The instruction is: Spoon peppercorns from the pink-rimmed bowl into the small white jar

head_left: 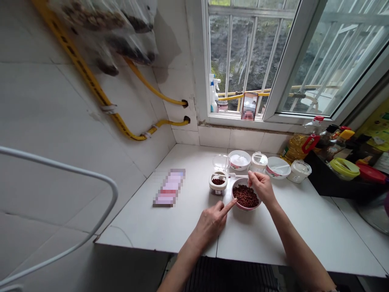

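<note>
A round bowl (245, 209) with a pinkish outside holds dark red dried peppercorns (245, 195). My left hand (214, 219) rests on the counter to its left. Its index finger stretches out to touch the bowl's rim, the other fingers are loosely curled, and nothing is in it. Above the bowl's right side, my right hand (261, 187) is closed on the end of a small white spoon (240, 176). The spoon points left, toward an uncapped clear jar (218, 190) with a pale rim and some peppercorns inside. Its clear lid (221, 162) is tipped up behind it.
Behind stand a bowl of white powder (240, 160), a lidded jar (259, 162), a bowl with a white spoon (278, 168) and another jar (299, 171). Oil (299, 144) and sauce bottles crowd the right. A blurred phone-like object (169, 188) lies left; a phone (249, 106) leans at the window.
</note>
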A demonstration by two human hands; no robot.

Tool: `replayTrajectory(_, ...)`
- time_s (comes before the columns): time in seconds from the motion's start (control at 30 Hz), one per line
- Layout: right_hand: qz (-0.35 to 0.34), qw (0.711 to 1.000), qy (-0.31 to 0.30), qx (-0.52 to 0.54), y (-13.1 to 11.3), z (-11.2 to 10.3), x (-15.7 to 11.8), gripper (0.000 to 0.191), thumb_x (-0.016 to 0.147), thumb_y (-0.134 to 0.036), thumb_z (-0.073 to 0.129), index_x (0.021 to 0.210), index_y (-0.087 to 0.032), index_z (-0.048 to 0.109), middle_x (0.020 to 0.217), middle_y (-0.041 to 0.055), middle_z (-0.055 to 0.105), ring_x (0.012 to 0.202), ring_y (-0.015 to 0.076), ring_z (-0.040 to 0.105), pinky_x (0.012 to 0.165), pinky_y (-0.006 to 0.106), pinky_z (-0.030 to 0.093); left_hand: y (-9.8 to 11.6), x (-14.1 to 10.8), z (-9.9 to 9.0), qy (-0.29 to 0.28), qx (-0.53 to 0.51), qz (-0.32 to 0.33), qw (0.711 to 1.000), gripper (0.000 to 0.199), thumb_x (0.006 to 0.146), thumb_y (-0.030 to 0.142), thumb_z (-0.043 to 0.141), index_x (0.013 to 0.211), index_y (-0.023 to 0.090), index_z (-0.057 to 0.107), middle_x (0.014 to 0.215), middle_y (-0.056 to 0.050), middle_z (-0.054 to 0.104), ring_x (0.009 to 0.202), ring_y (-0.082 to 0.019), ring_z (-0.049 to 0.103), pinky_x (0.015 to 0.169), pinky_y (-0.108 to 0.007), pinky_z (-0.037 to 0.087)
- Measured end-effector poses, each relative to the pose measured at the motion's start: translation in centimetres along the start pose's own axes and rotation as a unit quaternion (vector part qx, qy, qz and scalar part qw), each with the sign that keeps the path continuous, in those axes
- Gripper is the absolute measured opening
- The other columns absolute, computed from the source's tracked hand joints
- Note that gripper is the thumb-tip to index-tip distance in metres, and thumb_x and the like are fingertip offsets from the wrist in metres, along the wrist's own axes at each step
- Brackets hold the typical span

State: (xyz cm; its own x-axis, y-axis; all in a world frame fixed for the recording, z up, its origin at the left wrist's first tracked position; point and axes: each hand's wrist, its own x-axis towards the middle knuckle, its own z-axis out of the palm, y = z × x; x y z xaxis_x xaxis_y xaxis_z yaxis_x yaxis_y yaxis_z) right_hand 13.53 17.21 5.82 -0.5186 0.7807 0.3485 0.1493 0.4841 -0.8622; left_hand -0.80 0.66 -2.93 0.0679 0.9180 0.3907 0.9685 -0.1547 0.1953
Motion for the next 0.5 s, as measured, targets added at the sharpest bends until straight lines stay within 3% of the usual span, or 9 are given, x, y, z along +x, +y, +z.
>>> replayTrajectory(0.07, -0.080, 0.993, 0.032, -0.087, -1.1, 1.6, -0.2, 0.050, 0.096, -0.052, 0.041, 0.056, -0.022, 0.048, 0.055, 0.0016, 0.057, 0.058, 0.0161, 0.052, 0.080, 0.034, 0.046, 0.0, 0.0, 0.1, 0.004, 0.002, 0.001, 1.000, 0.071, 0.092, 0.008, 0.044, 0.154, 0.031, 0.021, 0.092, -0.002, 0.058, 0.071, -0.014, 0.061, 0.062, -0.022, 0.053)
replayTrajectory(0.13, -0.169, 0.968, 0.024, -0.183, -2.0, 3.0, -0.4, 0.045, 0.098, -0.041, 0.042, 0.058, -0.022, 0.047, 0.055, 0.0001, 0.056, 0.059, 0.0154, 0.051, 0.098, 0.040, 0.039, 0.0, 0.1, 0.3, 0.009, 0.010, 0.002, 1.000, 0.070, 0.092, 0.008, 0.043, 0.154, 0.031, 0.023, 0.090, -0.001, 0.058, 0.070, -0.014, 0.060, 0.061, -0.022, 0.052)
replayTrajectory(0.23, -0.250, 0.933, -0.009, -0.259, -2.5, 3.6, -0.5, 0.040, 0.097, -0.031, 0.045, 0.058, -0.022, 0.046, 0.055, -0.0012, 0.055, 0.059, 0.0148, 0.050, 0.105, 0.041, 0.032, 0.0, 0.1, 0.5, 0.007, 0.020, -0.002, 1.000, 0.070, 0.091, 0.008, 0.044, 0.154, 0.032, 0.024, 0.087, -0.001, 0.057, 0.069, -0.014, 0.060, 0.060, -0.022, 0.052)
replayTrajectory(0.37, -0.241, 0.937, 0.031, -0.251, -1.6, 0.8, -0.1, 0.038, 0.096, -0.032, 0.045, 0.060, -0.021, 0.049, 0.055, -0.0017, 0.056, 0.053, 0.0130, 0.048, 0.097, 0.038, 0.037, 0.1, 0.1, 0.3, -0.006, 0.017, -0.007, 1.000, 0.070, 0.091, 0.008, 0.045, 0.153, 0.031, 0.026, 0.090, -0.002, 0.058, 0.069, -0.014, 0.060, 0.060, -0.023, 0.052)
replayTrajectory(0.5, -0.162, 0.952, 0.002, -0.260, 0.3, -2.2, 0.2, 0.044, 0.093, -0.040, 0.047, 0.053, -0.021, 0.045, 0.046, -0.0039, 0.050, 0.046, 0.0112, 0.040, 0.096, 0.038, 0.038, 0.0, 0.1, 0.1, -0.008, 0.006, -0.006, 1.000, 0.069, 0.091, 0.008, 0.045, 0.153, 0.030, 0.024, 0.091, -0.002, 0.058, 0.070, -0.014, 0.060, 0.062, -0.023, 0.053)
